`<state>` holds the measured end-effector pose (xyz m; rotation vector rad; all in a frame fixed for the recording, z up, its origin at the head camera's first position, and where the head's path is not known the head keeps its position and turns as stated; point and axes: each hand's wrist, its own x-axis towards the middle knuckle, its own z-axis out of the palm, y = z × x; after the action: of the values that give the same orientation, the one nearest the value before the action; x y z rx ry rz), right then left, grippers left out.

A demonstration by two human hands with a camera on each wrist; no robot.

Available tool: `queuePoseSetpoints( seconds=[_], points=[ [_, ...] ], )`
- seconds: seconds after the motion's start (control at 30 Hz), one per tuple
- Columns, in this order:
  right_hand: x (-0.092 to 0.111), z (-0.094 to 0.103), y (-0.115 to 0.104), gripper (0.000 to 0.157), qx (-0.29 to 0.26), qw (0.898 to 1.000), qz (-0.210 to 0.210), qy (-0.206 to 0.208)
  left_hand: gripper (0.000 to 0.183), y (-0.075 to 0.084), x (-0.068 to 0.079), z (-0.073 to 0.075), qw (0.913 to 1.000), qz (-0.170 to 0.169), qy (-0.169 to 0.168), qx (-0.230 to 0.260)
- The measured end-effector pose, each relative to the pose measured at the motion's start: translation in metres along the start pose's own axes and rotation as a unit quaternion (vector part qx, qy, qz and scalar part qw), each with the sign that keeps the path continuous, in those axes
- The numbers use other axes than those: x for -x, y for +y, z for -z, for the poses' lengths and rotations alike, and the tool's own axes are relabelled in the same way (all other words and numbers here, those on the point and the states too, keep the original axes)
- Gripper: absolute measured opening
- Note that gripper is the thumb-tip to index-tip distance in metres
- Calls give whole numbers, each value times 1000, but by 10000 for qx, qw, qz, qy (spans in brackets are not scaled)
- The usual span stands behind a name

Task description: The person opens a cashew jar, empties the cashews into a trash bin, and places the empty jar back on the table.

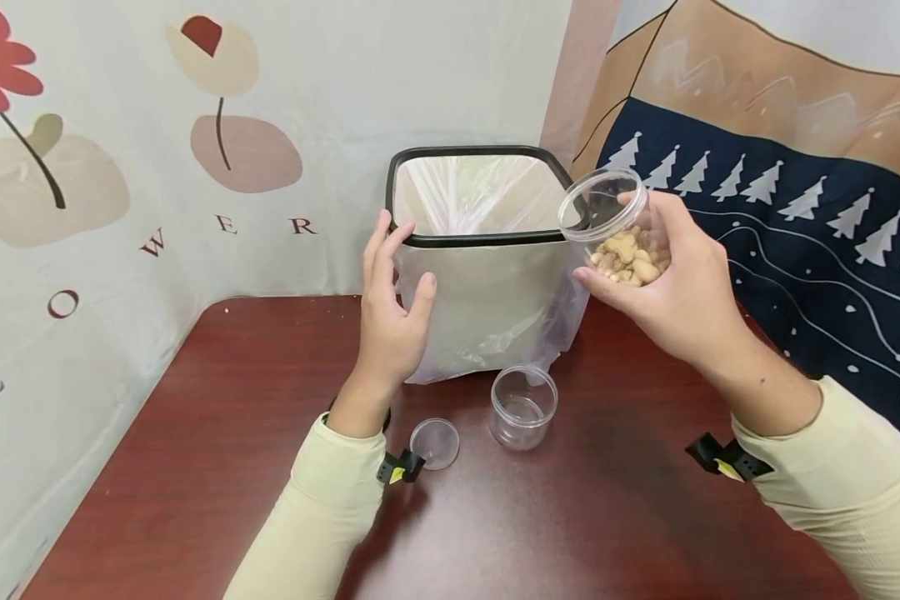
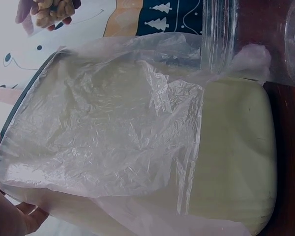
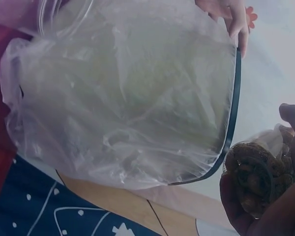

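My right hand [image 1: 686,279] grips a clear plastic jar [image 1: 607,204], its fingers and thumb around the sides. The jar has no lid, tilts toward the bin and contains pale nuts [image 1: 630,257] that look like cashews. It is close to the right corner of a pale trash bin [image 1: 487,308] with a black rim [image 1: 487,240]. A translucent plastic bag [image 2: 103,123] lines the bin and hangs over its outside. My left hand [image 1: 393,308] is at the bin's left front corner, fingers extended against the rim, thumb raised.
A second clear jar [image 1: 523,408], open and without nuts, stands in front of the bin on the dark red table [image 1: 270,400]. Left of it lies a clear round lid [image 1: 435,443]. Printed cloth [image 1: 330,100] hangs close behind and to the sides.
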<state>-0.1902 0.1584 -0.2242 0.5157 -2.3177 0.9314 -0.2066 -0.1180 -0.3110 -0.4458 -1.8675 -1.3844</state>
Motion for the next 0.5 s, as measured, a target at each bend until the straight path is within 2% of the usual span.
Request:
queuePoseSetpoints(
  seconds=[0.27, 0.5],
  points=[
    [-17, 2, -3, 75, 161, 9994, 305, -42, 57, 6, -1, -1, 9999, 142, 34, -35],
    [-28, -1, -7, 75, 247, 9988, 388, -137, 54, 38, -1, 3, 9992, 394, -39, 50]
  ],
)
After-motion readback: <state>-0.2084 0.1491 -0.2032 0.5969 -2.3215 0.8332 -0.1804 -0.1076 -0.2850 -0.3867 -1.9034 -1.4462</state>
